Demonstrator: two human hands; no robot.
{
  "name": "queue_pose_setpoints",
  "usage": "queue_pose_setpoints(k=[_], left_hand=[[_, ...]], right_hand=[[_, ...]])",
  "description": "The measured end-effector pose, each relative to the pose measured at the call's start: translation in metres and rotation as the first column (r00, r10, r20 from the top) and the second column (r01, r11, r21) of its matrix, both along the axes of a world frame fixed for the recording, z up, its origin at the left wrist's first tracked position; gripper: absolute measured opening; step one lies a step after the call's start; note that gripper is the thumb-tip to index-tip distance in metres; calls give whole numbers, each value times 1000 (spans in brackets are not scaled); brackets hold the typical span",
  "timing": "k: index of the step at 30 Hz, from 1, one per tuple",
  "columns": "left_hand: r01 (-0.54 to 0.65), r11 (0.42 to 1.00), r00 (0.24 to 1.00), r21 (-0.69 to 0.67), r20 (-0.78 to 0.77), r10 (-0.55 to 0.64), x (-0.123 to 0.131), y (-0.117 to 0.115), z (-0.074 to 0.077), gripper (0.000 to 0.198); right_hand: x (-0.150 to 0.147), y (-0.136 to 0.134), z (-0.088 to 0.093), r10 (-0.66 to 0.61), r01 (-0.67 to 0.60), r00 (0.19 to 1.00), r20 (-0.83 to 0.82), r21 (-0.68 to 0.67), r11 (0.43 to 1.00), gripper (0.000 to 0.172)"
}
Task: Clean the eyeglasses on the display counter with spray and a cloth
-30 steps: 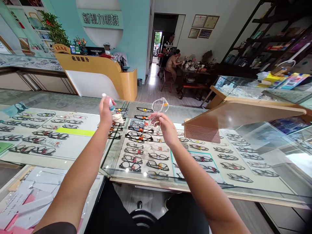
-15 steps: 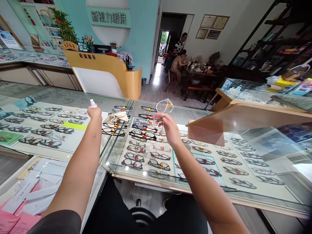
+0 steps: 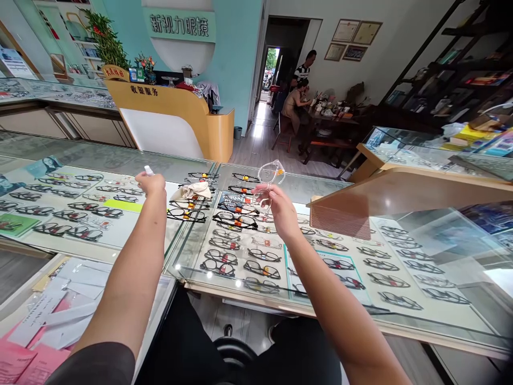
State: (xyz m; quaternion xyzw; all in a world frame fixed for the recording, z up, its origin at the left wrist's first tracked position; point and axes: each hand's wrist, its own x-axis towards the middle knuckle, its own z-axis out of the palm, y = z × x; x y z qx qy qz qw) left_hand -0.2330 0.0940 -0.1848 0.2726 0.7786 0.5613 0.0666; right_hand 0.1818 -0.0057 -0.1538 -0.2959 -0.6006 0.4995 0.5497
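Observation:
My left hand [image 3: 152,185] is closed around a small white spray bottle [image 3: 148,170], of which just the white top sticks out above the fingers. It is held over the glass counter, left of a crumpled cream cloth [image 3: 195,191]. Pinched in my right hand [image 3: 280,209] is a pair of clear-framed eyeglasses [image 3: 273,171] with an orange tag on one lens. The frame stands upright, one lens above my fingers and the other partly hidden behind them. Below and beside it, black-framed eyeglasses [image 3: 235,220] with orange tags lie in a column on the glass top.
Rows of eyeglasses lie inside the glass display counter [image 3: 188,267]. A brown ribbed panel [image 3: 340,219] rests at right. Papers and pink packets [image 3: 36,358] fill an open drawer at lower left. Two people [image 3: 298,88] are at a table in the back, past the cashier desk [image 3: 172,115].
My left hand has turned, its fingers shifting left, and the bottle's top now shows less and leans left. My right hand and the clear eyeglasses have barely moved.

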Motion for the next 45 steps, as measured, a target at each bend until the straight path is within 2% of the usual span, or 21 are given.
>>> queue_pose_setpoints(k=[3,4,5,7,8,9,10,11,13,15,17,21,28,30,33,35,37,38,41,43,45], left_hand=[[-252,964,968,88,26,251,14,-10,19,69],[-269,947,961,174,-18,276,20,-14,26,65],[-228,937,962,264,-86,259,28,-19,34,60],[32,947,962,321,-266,57,43,-28,47,44],[206,946,931,252,-347,-111,51,-33,52,37],[372,921,863,120,-410,-295,59,-37,55,33],[500,864,762,-57,-445,-471,65,-41,56,30],[573,780,644,-250,-451,-618,72,-44,56,29],[544,639,469,-544,-434,-769,81,-48,53,31],[449,588,409,-672,-430,-805,86,-49,48,31],[399,577,419,-713,-418,-806,86,-47,44,32],[378,548,481,-747,-347,-805,79,-40,39,39],[430,625,550,-651,-360,-754,78,-39,39,37],[478,660,568,-580,-369,-736,80,-41,43,34],[592,724,593,-353,-417,-689,86,-47,53,33],[665,717,604,-210,-413,-682,96,-55,63,37],[741,654,566,-154,-380,-731,111,-68,73,41],[786,599,516,-154,-370,-773,120,-75,77,43],[907,363,259,-215,-394,-882,149,-99,82,44],[939,205,81,-275,-402,-912,167,-110,79,40],[936,86,-54,-340,-382,-923,182,-116,71,35]], right_hand=[[1,0,0,-6,6,1000,5,8,1000,31],[1,0,0,-8,8,1000,11,10,1000,31],[1,0,0,-9,9,1000,16,12,1000,32],[2,0,0,-10,10,1000,18,15,1000,32],[2,0,0,-11,10,1000,17,14,1000,32],[2,0,0,-11,11,1000,15,11,1000,32],[2,0,0,-10,10,1000,14,10,1000,32],[2,0,0,-8,8,1000,12,8,1000,32],[3,0,0,-6,6,1000,16,7,1000,32],[3,0,0,-10,10,1000,24,11,1000,32],[3,0,0,-10,10,1000,28,15,1000,32],[3,1,-1,2,-3,1000,27,23,1000,30],[3,1,-2,-5,4,1000,17,18,1000,31],[3,1,1,-14,14,999,31,15,1000,32],[5,1,6,-39,39,999,23,9,999,31],[8,1,10,-64,64,998,-5,11,998,29],[12,1,14,-93,94,995,-22,18,995,29],[14,1,16,-107,108,994,-23,20,994,30],[17,2,18,-136,136,991,-14,20,991,32],[18,2,18,-136,137,990,-19,22,990,31],[18,2,18,-123,123,992,-40,20,992,29]])
